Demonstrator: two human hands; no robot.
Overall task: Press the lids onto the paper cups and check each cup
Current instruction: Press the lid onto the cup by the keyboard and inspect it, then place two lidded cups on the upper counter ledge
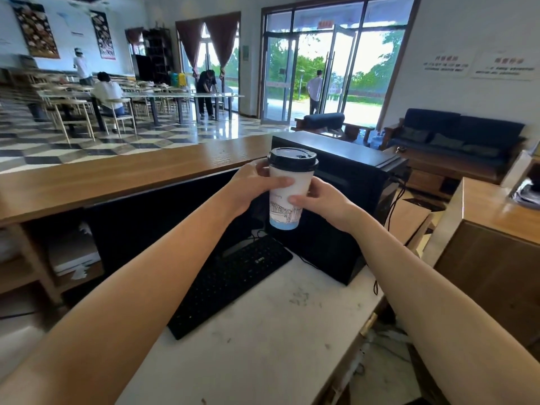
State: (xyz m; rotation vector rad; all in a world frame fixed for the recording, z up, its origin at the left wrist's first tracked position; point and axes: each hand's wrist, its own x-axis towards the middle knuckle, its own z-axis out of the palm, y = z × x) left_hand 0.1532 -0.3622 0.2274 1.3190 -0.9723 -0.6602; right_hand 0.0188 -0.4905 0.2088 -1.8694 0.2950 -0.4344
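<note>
Closest to the camera, a white stone-look worktop [263, 331] with grey scuffs carries a flat black keyboard [230, 287] lying at an angle. Above the keyboard's far end, both bare forearms reach forward and meet round a tall white paper cup [287, 197] with a pale blue base and a line drawing on its side. The cup is held upright in the air, clear of the worktop. The left hand [254, 185] curls round the upper wall, thumb across the front; the right hand [324, 203] grips lower down, thumb on the drawing and fingers hidden behind. A round black plastic lid [293, 159] sits level on the rim. Just behind stands a black box-shaped machine [350, 176], beside a long brown wooden ledge [117, 176]. Farther back are a dark blue sofa [455, 135] and tall glass doors [280, 80].
</note>
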